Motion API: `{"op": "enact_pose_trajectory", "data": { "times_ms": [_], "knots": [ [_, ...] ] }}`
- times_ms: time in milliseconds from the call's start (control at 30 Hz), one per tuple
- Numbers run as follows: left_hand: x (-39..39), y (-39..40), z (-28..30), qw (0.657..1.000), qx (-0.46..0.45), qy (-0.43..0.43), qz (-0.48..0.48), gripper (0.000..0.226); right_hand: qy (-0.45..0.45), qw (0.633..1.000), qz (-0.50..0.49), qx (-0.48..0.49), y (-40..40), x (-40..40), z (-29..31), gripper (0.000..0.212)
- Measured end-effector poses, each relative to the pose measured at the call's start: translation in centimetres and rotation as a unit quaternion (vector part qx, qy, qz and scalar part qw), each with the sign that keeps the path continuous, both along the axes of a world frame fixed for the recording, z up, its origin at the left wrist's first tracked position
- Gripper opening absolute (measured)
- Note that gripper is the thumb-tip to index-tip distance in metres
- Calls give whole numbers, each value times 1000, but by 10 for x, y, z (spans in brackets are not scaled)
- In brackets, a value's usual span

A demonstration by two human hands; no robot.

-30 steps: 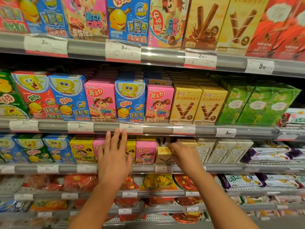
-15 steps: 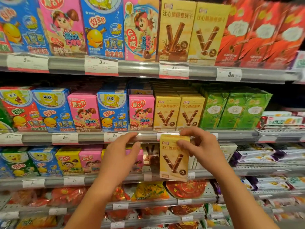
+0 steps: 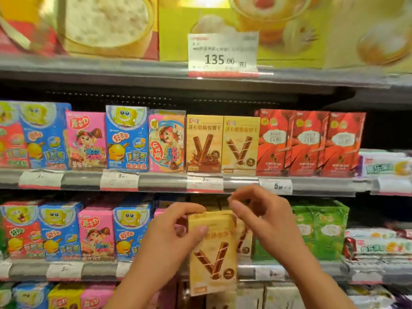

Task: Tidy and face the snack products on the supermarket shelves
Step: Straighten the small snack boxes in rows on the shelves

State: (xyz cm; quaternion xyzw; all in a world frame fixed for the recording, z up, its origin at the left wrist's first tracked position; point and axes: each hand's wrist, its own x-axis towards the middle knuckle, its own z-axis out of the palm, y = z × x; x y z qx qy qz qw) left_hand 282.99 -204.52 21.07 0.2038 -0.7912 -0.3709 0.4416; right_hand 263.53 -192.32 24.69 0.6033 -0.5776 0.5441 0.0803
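A yellow wafer-roll box [image 3: 214,253] with a brown V of two rolls on its front hangs upright in front of the middle shelf. My left hand [image 3: 169,237] grips its upper left corner, thumb on the front and fingers over the top. My right hand [image 3: 263,215] hovers at the box's top right corner with its fingers curled and apart, holding nothing. Matching yellow boxes [image 3: 244,241] stand partly hidden behind the held one. Two more wafer-roll boxes [image 3: 240,143] face forward on the shelf above.
Red boxes [image 3: 310,143] stand right of the upper yellow ones and green boxes [image 3: 321,230] right of my hands. Blue and pink cartoon snack boxes [image 3: 127,139] fill the left. A grey shelf rail [image 3: 162,181] with price tags runs above my hands. A 135.00 tag [image 3: 223,54] hangs higher.
My view has tilted up by a shelf. The yellow box, pulled from the lower shelf by my right hand, has risen and passed into my left hand; my right hand has let go.
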Motion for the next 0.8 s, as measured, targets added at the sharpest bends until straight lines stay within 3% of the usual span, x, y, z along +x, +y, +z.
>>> {"op": "enact_pose_trajectory", "data": {
  "times_ms": [67, 200, 333, 400, 500, 667, 800],
  "knots": [
    [3, 1, 11, 1000, -9, 9, 25, 35, 94, 992, -60, -60, -3, -5, 30, 10],
    [13, 5, 29, 999, -9, 27, 44, 29, 255, 944, -163, -130, -22, -9, 91, 23],
    [27, 7, 38, 996, -35, 36, 69, 30, 358, 903, -231, -48, -52, -7, 136, 53],
    [33, 6, 42, 996, -35, 41, 75, 30, 377, 889, -261, 7, -68, -8, 146, 61],
    [42, 5, 49, 994, -50, 44, 81, 29, 391, 875, -278, 59, -85, -13, 149, 57],
    [53, 2, 60, 992, -77, 43, 93, 26, 349, 901, -258, 18, -88, -15, 150, 36],
    [57, -2, 66, 991, -79, 50, 90, 23, 283, 934, -218, 16, -85, -13, 156, 35]
  ]
}}
